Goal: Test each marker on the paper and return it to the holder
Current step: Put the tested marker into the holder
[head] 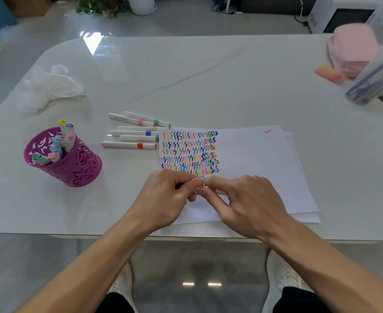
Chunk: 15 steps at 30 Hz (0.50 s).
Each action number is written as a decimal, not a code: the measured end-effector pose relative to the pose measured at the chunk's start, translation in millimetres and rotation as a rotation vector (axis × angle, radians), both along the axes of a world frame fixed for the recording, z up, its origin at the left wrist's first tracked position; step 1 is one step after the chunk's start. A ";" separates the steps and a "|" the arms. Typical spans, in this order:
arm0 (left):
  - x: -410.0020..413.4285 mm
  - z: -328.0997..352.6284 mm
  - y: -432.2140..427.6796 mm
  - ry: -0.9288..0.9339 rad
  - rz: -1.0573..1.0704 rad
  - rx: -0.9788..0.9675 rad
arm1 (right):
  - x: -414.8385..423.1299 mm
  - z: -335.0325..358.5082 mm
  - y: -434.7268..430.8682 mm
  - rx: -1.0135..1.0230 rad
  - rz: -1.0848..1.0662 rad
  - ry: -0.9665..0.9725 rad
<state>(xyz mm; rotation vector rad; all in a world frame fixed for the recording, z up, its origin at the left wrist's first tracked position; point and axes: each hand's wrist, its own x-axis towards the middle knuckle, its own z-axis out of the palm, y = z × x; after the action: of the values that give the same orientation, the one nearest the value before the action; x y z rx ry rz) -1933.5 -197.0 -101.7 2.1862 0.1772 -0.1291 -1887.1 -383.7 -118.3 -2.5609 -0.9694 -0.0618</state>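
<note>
My left hand (168, 195) and my right hand (247, 199) meet over the lower part of the white paper (258, 168), fingertips pinched together on a small marker (206, 188) that is mostly hidden between them. The paper carries rows of coloured zigzag strokes (190, 152) and one pink squiggle (267, 131) near its top right corner. A purple cut-out holder (73, 163) stands at the left with several markers upright in it. Several white markers (131, 133) with coloured bands lie loose on the table between holder and paper.
Crumpled white tissue (50, 86) lies at the back left of the white table (186, 75). At the far right sit a pink cloth bundle (353, 50), a pink-orange eraser-like block (328, 74) and a clear tube of pens (373, 80).
</note>
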 end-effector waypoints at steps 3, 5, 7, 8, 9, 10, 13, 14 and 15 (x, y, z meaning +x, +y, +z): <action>1.3 3.3 2.2 -0.010 -0.003 -0.002 | 1.7 0.9 -1.3 -0.009 -0.019 0.044; 1.7 3.4 3.1 -0.001 0.005 -0.005 | 2.4 2.6 -0.9 -0.023 -0.028 0.057; 1.9 1.7 3.1 -0.003 0.023 0.049 | 2.4 5.5 -0.7 -0.019 -0.035 0.110; 2.4 0.5 3.4 -0.010 0.042 0.081 | 2.9 6.6 -1.6 -0.006 -0.028 0.158; 3.1 -0.4 4.5 -0.017 0.070 0.103 | 3.5 8.4 -2.6 0.028 -0.020 0.218; 4.3 -0.5 6.6 -0.023 0.103 0.111 | 4.5 10.3 -4.0 0.078 -0.017 0.279; 6.5 1.8 13.9 -0.030 0.141 0.148 | 7.5 14.4 -6.7 0.259 -0.019 0.441; 6.5 2.1 15.5 -0.035 0.127 0.194 | 8.8 14.9 -6.7 0.330 -0.041 0.479; 6.1 2.0 16.7 -0.046 0.107 0.244 | 10.6 14.0 -7.1 0.416 -0.077 0.532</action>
<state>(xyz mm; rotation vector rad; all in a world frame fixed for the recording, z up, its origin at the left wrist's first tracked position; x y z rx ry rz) -1927.4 -180.3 -99.7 2.4141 0.2968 0.0038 -1876.6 -390.8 -104.3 -2.0670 -0.5791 0.3441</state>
